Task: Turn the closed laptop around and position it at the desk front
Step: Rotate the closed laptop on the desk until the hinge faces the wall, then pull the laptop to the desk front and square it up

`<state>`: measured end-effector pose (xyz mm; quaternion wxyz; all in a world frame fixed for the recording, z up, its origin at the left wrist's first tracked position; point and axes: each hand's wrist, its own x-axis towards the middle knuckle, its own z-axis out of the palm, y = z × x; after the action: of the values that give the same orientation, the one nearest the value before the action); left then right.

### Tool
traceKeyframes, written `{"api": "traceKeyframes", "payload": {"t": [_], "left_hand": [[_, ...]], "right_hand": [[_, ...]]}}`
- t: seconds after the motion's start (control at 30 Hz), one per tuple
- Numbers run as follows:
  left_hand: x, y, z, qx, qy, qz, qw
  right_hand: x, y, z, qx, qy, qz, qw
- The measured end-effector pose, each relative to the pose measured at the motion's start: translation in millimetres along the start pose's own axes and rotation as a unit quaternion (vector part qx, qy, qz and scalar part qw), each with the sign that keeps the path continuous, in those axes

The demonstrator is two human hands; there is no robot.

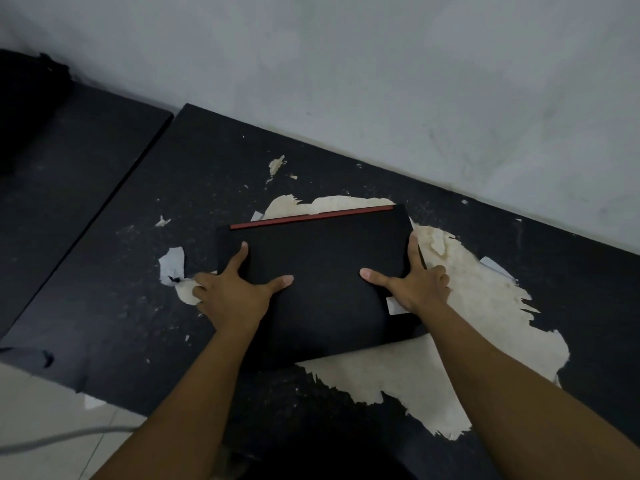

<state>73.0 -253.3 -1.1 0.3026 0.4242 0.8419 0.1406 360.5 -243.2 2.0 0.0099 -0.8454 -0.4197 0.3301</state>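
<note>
A closed black laptop (pixel 322 289) with a red strip along its far edge lies flat on the black desk (pixel 145 258), over a large patch of peeled, cream-coloured surface. My left hand (pixel 232 294) grips its left side, thumb and forefinger on the lid, the other fingers curled past the edge. My right hand (pixel 414 284) grips the right side, thumb on the lid and fingers wrapped over the edge. A small white sticker (pixel 393 304) shows beside my right wrist.
A grey wall (pixel 381 81) runs close behind the desk. A second black desk (pixel 62 174) adjoins on the left, with a dark object (pixel 24 109) at its back. Pale floor and a grey cable (pixel 52 439) show at the lower left.
</note>
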Motion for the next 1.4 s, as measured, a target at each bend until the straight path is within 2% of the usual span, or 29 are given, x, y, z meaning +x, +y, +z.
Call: {"api": "traceKeyframes", "payload": {"t": [0.27, 0.37, 0.53, 0.63, 0.73, 0.93, 1.4], "left_hand": [[25.8, -14.8, -32.3, -0.09, -0.065, 0.049, 0.993], [32.5, -20.6, -45.2, -0.105, -0.084, 0.081, 0.988], [39.2, -14.2, -51.1, -0.185, -0.14, 0.066, 0.971], [38.0, -6.9, -50.0, -0.17, -0.13, 0.079, 0.974], [38.3, -6.0, -46.3, -0.111, -0.116, 0.104, 0.982], [42.4, 0.4, -43.9, -0.039, -0.112, 0.106, 0.987], [72.4, -21.2, -27.8, -0.002, -0.063, 0.233, 0.971]], "right_hand": [[-13.1, 15.3, 8.8, 0.042, -0.036, -0.034, 0.998], [-23.1, 18.6, 13.5, 0.037, -0.021, -0.04, 0.998], [-40.6, 12.6, 14.0, 0.032, 0.025, -0.038, 0.998], [-45.6, 11.2, 16.7, 0.029, 0.043, -0.035, 0.998], [-47.8, 10.8, 24.6, 0.039, 0.06, -0.033, 0.997], [-53.4, 11.3, 44.5, 0.024, 0.12, -0.038, 0.992], [-46.9, 10.6, 82.8, 0.035, 0.263, -0.035, 0.963]]}}
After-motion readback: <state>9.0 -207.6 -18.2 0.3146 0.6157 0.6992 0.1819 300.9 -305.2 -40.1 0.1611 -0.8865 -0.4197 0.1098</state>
